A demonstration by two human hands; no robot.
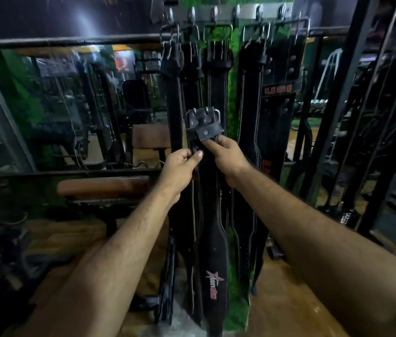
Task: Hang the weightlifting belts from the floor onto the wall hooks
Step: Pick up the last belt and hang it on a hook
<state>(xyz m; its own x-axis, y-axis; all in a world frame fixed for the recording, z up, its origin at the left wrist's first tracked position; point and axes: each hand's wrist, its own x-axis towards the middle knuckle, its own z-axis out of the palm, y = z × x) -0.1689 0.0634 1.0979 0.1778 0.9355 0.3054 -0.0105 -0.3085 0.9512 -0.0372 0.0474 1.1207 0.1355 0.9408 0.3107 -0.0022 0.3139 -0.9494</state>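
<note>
Now my left hand (182, 164) pinching belt strap (212, 251), my right hand (226, 154) fingers gripping its buckle (203, 122) end, held below wall hooks (237, 10), other belts (248, 117) hanging behind

A row of wall hooks (237, 12) runs along the top, with several hanging belts (218, 76) side by side beneath it. In front of them, the left hand (182, 164) and right hand (226, 152) hold another belt (212, 254) upright, its buckle (203, 117) topmost (well below the hooks) and its lower end near the floor. A padded bench (104, 187) stands to the left, and a metal rack (362, 117) to the right.
</note>
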